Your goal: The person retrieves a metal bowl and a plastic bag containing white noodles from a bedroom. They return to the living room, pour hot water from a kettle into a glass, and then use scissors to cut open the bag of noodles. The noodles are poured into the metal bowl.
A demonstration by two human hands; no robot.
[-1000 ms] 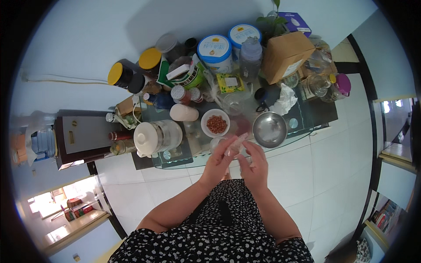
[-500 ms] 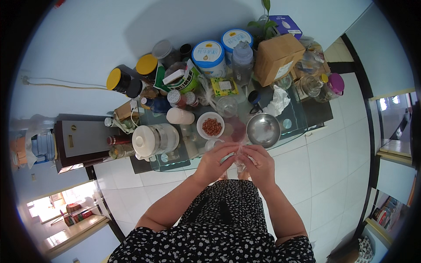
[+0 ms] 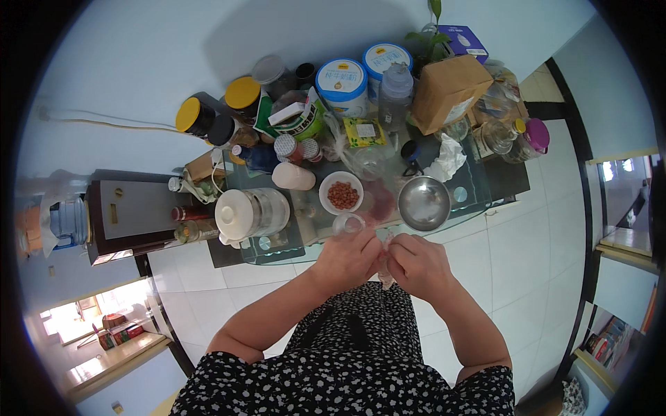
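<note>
My left hand (image 3: 347, 261) and my right hand (image 3: 420, 267) meet just in front of the table's near edge. Between them is a small clear plastic bag (image 3: 386, 276), its lower part hanging below my fingers. Both hands are closed, pinching the bag's top from either side. Just beyond them stands a clear cup (image 3: 348, 224), partly behind my left hand. Past it, a white bowl (image 3: 324, 204) holds reddish-brown peanuts (image 3: 343, 196). To the right sits a shiny metal bowl (image 3: 424, 204) with only a smooth inside showing.
A glass-topped table (image 3: 458, 216) carries a glass kettle with a cream lid (image 3: 237, 215) at left. Crowded behind are blue-and-white tubs (image 3: 342, 87), a grey bottle (image 3: 395, 97), a cardboard box (image 3: 449, 93), yellow-lidded jars (image 3: 194, 116) and crumpled white tissue (image 3: 447, 159).
My fingers have curled in more tightly around the bag's top, and both hands have turned knuckles-up. The view has shifted slightly, so the table things appear a little to the right.
</note>
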